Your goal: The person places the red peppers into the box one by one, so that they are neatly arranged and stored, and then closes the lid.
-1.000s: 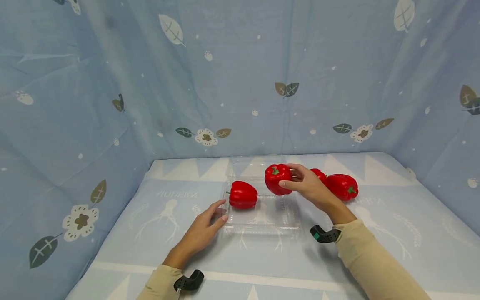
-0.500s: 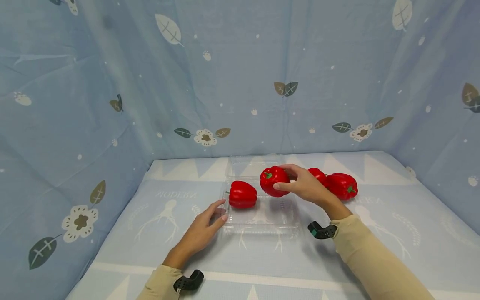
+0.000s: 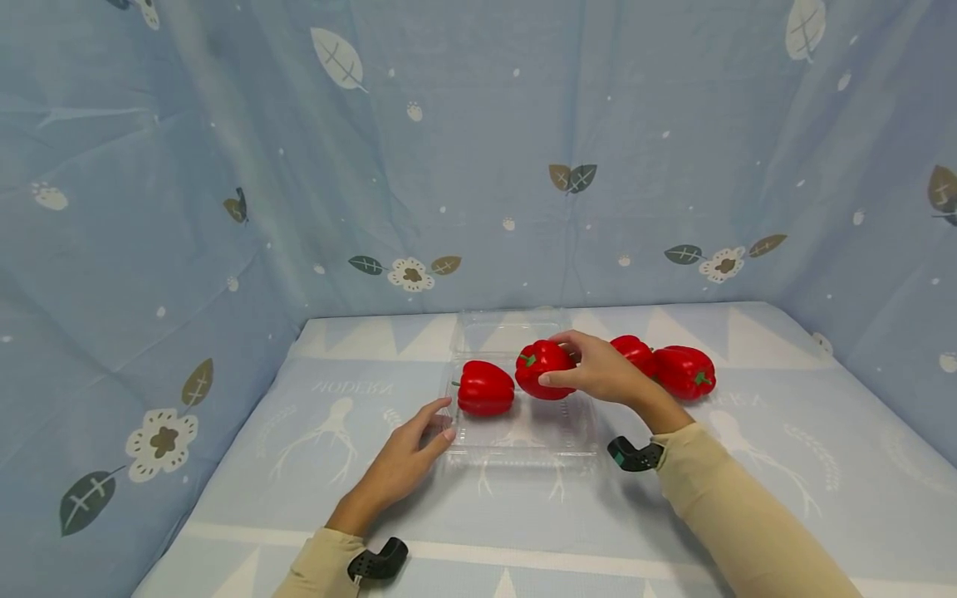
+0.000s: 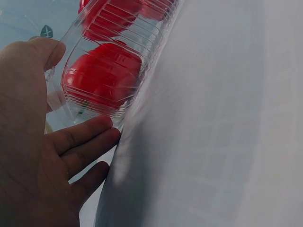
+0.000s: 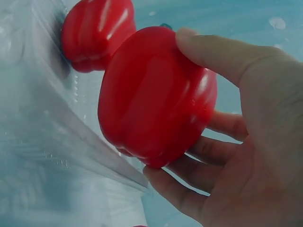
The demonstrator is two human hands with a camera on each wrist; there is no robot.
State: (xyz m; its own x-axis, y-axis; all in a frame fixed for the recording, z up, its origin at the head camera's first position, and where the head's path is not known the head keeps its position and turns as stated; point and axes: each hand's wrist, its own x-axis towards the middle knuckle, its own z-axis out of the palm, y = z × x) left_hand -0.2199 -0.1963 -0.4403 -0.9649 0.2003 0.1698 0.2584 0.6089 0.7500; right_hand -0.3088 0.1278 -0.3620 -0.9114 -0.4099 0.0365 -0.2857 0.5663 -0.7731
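My right hand holds a red bell pepper between thumb and fingers, over the right part of a clear plastic clamshell box. In the right wrist view the held bell pepper hangs tilted beside the box wall. Another red bell pepper lies on its side in the box's left part, its stem to the left. My left hand rests at the box's left edge, fingers fairly straight. In the left wrist view its fingertips touch or nearly touch the ridged plastic wall.
Two more red bell peppers lie to the right on the patterned cloth: one pepper partly behind my right hand, the other pepper beside it. The box's raised lid lies toward the back. A blue curtain encloses the table.
My right hand has moved left and slightly down with its bell pepper, closer to the pepper in the box. The left hand has stayed at the box's edge.
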